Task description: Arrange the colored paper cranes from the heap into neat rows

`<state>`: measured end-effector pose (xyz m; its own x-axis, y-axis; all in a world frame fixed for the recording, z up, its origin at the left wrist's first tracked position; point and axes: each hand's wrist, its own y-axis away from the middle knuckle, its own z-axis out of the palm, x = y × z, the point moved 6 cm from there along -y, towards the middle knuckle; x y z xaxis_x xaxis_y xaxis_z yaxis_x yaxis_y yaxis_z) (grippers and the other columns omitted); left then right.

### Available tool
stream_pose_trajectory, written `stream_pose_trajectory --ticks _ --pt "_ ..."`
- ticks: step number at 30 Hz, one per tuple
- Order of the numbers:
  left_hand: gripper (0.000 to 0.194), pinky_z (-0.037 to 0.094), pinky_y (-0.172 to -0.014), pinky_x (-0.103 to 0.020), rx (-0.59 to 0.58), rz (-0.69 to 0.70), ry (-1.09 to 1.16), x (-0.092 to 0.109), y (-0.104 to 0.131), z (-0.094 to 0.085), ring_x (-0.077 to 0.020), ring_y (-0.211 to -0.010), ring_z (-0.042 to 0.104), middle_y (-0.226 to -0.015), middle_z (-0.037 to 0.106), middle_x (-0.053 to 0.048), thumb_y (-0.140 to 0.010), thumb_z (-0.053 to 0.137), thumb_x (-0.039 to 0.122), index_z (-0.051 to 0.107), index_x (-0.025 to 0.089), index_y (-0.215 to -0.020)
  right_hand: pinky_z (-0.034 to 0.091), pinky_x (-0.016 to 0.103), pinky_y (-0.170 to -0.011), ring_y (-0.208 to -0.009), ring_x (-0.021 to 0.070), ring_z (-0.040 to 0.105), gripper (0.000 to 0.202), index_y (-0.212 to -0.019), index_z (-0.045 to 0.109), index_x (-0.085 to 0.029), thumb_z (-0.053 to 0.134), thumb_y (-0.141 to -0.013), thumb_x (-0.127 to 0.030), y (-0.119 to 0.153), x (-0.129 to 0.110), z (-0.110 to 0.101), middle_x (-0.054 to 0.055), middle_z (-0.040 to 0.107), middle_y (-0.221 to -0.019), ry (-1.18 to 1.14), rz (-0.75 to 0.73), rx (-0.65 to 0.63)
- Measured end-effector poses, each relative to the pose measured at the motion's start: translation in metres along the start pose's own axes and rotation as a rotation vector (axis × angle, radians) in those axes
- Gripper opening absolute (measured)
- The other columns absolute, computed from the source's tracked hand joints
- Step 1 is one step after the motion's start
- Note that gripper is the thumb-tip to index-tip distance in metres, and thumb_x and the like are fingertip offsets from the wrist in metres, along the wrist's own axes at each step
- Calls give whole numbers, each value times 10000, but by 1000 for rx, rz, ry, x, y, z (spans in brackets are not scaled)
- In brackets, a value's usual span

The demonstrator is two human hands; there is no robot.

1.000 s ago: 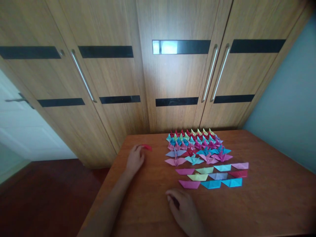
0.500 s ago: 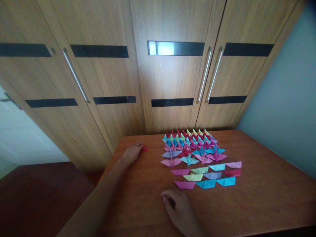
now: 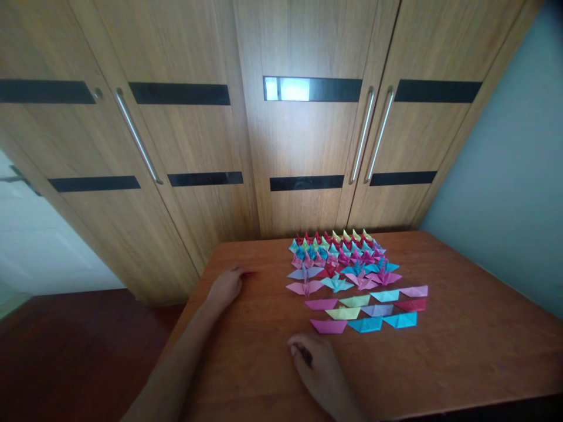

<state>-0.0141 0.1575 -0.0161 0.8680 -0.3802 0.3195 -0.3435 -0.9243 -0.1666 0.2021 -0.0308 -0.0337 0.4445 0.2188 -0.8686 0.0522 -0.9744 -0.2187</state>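
**Red paper [image 3: 249,274] pulled back!**

The left hand [image 3: 225,288] slips toward the lower left, fingertips seemingly pinching that red paper, now a thin sliver just left of centre, still apart from the folded pieces [image 3: 343,314] right of centre. The right hand [image 3: 317,364] stays loosely curled, lower centre; whether it's holding anything, I can't tell.

Left fingers [image 3: 238,272] hold a small red paper piece [image 3: 249,274].

Open worktop [image 3: 268,310] is stretching between red paper [image 3: 249,274] and paper cranes [image 3: 336,283]; folded papers [image 3: 366,324] are blocking the right hand [image 3: 319,368] ahead.
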Motion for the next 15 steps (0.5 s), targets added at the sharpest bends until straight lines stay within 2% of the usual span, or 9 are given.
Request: stream_pose_trajectory --ticks 3,5,6,8,10,13,15 --pt "298 431 -869 -299 2 13 123 12 10 1 -208 -956 600 -1032 665 -82 -827 431 146 650 162 -1029 458 243 -697 -750 158 622 210 -879 682 -212 474 -852 -217 0 2 -1 18 682 -813 -28 -4 16" --pt "254 458 -776 -277 -10 13 240 27 19 2 -198 -867 619 -952 683 -60 -842 454 240 651 170 -986 465 245 -696 -758 165 626 207 -881 683 -212 480 -862 -245 0 5 -2 26 686 -823 -49 1 39" --pt "244 460 -726 -262 -21 11 311 38 24 2 -190 -820 619 -905 683 -46 -843 464 287 648 174 -957 469 247 -696 -764 169 627 208 -885 683 -213 481 -868 -261 0 6 -4 31 688 -830 -60 7 52" --pt "232 432 -637 -240 -45 -40 632 60 35 3 -177 -725 593 -788 656 -29 -828 498 345 632 161 -874 478 252 -706 -789 180 630 216 -903 682 -216 484 -878 -299 0 8 -7 43 691 -860 -89 24 87" --pt "232 397 -597 -220 -125 -60 852 87 49 8 -150 -660 552 -719 613 -5 -810 541 381 614 162 -835 487 258 -732 -831 190 631 224 -946 674 -217 498 -877 -335 1 11 -11 56 690 -917 -134 46 137" --pt "218 371 -592 -217 -211 -39 987 123 69 19 -136 -639 515 -691 584 5 -789 579 369 615 155 -799 501 261 -728 -845 193 635 258 -1023 648 -214 527 -861 -373 3 14 -17 63 684 -966 -215 75 203" --pt "208 370 -615 -224 -254 5 1000 139 79 29 -144 -674 522 -725 596 -7 -802 570 351 620 149 -800 503 259 -700 -813 190 637 271 -1041 635 -209 548 -848 -378 3 15 -19 57 686 -931 -249 76 225"
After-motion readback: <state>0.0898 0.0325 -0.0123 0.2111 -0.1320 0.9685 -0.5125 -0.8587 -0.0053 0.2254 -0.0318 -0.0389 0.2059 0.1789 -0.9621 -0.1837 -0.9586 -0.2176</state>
